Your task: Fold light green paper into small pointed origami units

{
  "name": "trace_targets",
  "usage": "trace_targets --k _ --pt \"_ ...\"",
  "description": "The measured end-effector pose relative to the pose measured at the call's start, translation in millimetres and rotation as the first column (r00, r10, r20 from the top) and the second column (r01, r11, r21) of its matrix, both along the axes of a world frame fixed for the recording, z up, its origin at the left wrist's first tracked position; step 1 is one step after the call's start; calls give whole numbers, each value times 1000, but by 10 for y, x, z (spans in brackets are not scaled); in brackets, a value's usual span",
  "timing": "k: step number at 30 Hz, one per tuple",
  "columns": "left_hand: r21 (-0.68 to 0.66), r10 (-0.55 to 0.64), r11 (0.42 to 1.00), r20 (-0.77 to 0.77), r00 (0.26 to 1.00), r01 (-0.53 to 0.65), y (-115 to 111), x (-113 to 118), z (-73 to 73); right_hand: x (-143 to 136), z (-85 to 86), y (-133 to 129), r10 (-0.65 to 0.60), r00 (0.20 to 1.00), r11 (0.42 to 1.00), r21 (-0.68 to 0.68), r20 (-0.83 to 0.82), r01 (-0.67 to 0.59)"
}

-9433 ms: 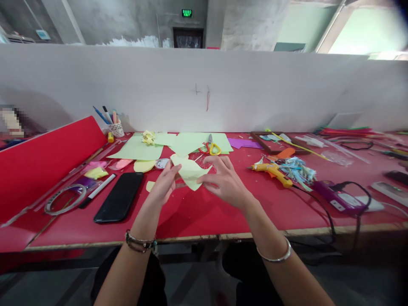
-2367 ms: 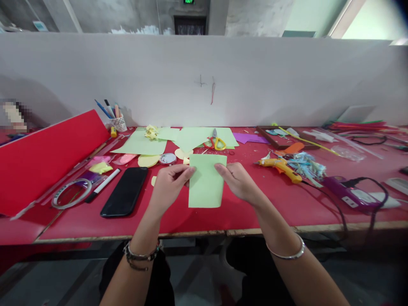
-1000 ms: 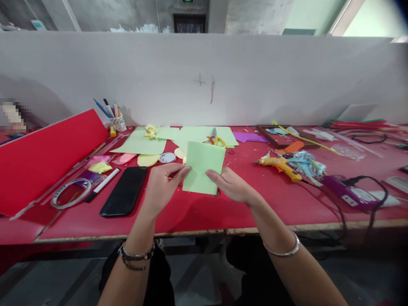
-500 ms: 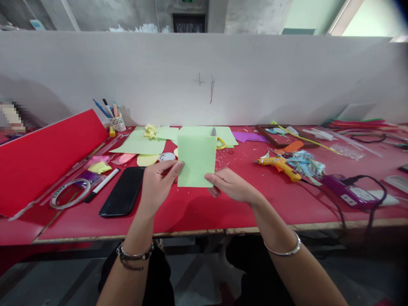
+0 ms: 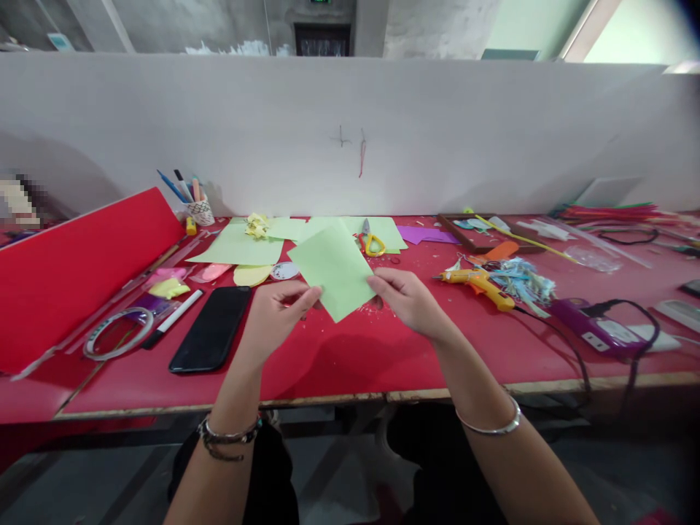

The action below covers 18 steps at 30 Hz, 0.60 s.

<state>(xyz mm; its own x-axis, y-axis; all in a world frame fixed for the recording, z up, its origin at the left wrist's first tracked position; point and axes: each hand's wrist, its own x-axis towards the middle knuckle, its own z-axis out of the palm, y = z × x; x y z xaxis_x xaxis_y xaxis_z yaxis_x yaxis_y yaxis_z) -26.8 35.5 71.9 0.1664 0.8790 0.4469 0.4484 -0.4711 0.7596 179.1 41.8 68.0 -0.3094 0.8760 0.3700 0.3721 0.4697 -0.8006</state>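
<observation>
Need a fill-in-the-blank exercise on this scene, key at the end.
1. The left hand and right hand hold a ____ sheet.
2. The phone lies on the person's ____ side of the sheet.
3. The scissors have one red handle and one ____ handle.
4. The marker beside the phone has a white barrel and a ____ end.

Missing words: green; left; yellow; black
</observation>
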Motion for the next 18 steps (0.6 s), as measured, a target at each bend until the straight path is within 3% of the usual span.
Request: trace_targets --k 4,6,9,11,13,15,18 --pt "-185 -170 973 -182 969 136 -10 3 -49 49 12 29 -219 974 971 84 -60 223" --pt "-164 -203 973 -282 938 162 -49 30 -42 61 42 -5 -286 958 950 128 -10 285" --pt "140 -107 978 -309 945 157 -134 108 13 41 112 -110 -266 944 951 212 194 225" --pt "405 25 907 -316 948 111 -182 169 53 6 163 -190 -192 930 967 224 312 125" --pt "568 151 818 -364 919 91 -207 223 72 -33 209 -259 -113 929 976 215 352 37" --pt "616 213 779 -436 874 117 -212 264 65 -63 245 -308 -67 935 978 206 349 -7" --pt "622 214 766 -485 848 163 -206 304 30 -87 274 -349 -56 939 978 209 339 -16"
